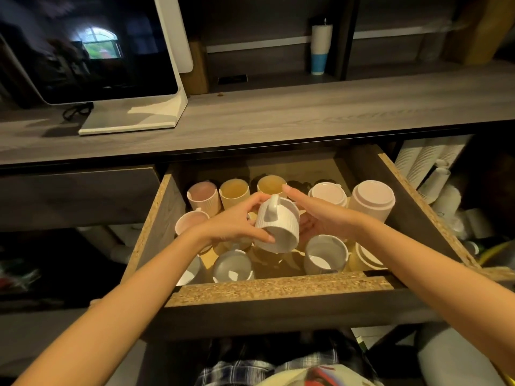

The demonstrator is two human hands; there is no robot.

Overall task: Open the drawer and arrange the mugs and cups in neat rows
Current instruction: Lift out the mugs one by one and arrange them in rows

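The drawer (278,286) stands pulled out below the counter, with several ribbed mugs and cups inside. My left hand (237,221) grips a white ribbed mug (280,227) tilted on its side above the drawer's middle, handle up. My right hand (320,215) rests against the mug's far side, fingers stretched out. Along the back stand a pink cup (203,194) and two yellow cups (234,191) (271,185); at the right two cups (328,194) (372,199) sit upside down. Upright white mugs (232,266) (324,253) stand near the front.
A grey wooden counter (306,112) runs above the drawer, with a white-framed monitor (92,51) at the left and a white and blue tumbler (320,48) behind. Stacks of paper cups (429,168) lie to the right of the drawer. A closed drawer front (75,196) is at the left.
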